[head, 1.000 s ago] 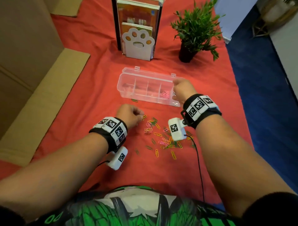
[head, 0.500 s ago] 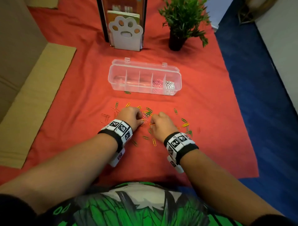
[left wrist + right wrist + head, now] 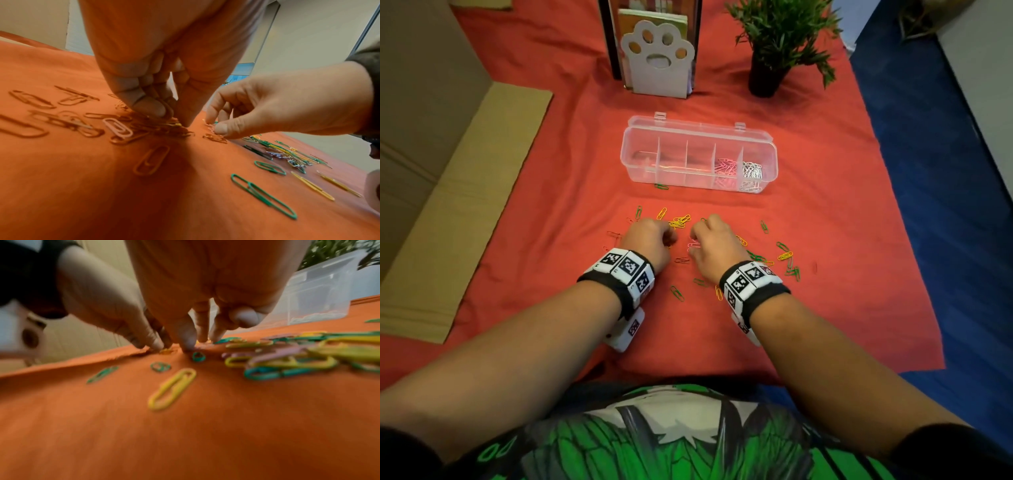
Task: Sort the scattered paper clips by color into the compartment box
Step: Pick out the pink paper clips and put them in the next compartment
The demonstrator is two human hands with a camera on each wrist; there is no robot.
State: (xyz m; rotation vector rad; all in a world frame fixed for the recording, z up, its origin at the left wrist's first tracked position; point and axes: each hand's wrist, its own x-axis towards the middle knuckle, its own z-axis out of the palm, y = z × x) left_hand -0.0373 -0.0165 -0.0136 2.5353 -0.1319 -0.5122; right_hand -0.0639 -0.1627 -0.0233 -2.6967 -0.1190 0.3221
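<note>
Since a second ago our right hand (image 3: 714,248) has come back from the compartment box (image 3: 699,154) to the clip scatter, beside our left hand (image 3: 650,241), which stayed put. We work on a red-orange cloth (image 3: 825,205), soft and lightly wrinkled, with flattened cardboard (image 3: 465,205) at left and blue floor (image 3: 928,171) at right. Behind the box stand a white paw-shaped bookend (image 3: 657,58) and a potted plant (image 3: 777,37). Clear hard plastic box, lid open, five cells; pink clips (image 3: 724,168) sit in the fourth, white clips (image 3: 751,171) in the rightmost. Thin coated wire paper clips (image 3: 787,255), green, yellow and orange, lie around both hands. Our left fingertips (image 3: 152,108) pinch down on an orange clip pile (image 3: 156,125). Right thumb and fingers close on a pink clip (image 3: 693,245) on the cloth.
</note>
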